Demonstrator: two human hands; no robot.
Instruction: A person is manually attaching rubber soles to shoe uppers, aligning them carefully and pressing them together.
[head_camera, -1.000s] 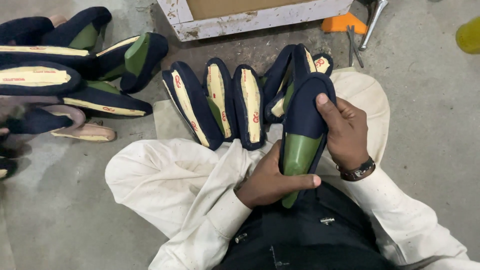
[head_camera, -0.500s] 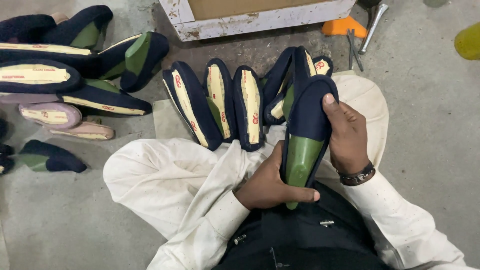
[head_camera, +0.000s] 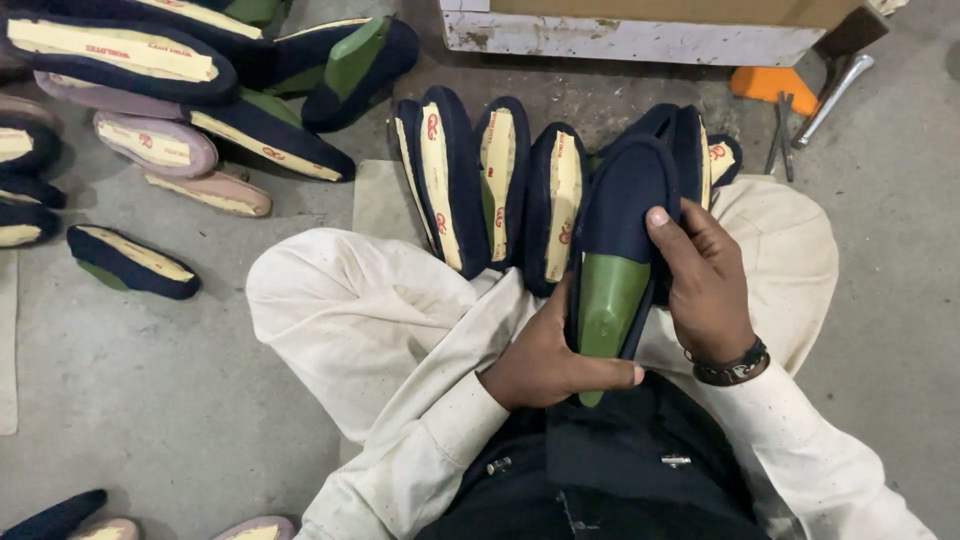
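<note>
One navy slipper upper (head_camera: 625, 235) on a green last (head_camera: 608, 305) sits upright in the person's lap, held by two hands. The left hand (head_camera: 545, 355) cups the heel end from below, fingers wrapped under and the thumb laid across the bottom of the green last, clenched on it. The right hand (head_camera: 705, 290) grasps the slipper's right side, fingers curled behind and the thumb pressed on the navy fabric near the top; a dark bracelet (head_camera: 730, 365) circles that wrist. So the slipper stands between both palms, toe pointing away from the body.

Just beyond the knees, touching the cream trousers (head_camera: 340, 310), a row of five or six more navy slippers (head_camera: 495, 190) stands on edge with pale soles showing; the ones behind the held slipper are partly hidden. Further left on the grey floor (head_camera: 150, 400) lies a loose pile of roughly ten slippers (head_camera: 150, 110), some navy, some pinkish. Farthest off are a white-edged box (head_camera: 640, 35), an orange tool (head_camera: 770, 85) and metal pliers (head_camera: 835, 85).
</note>
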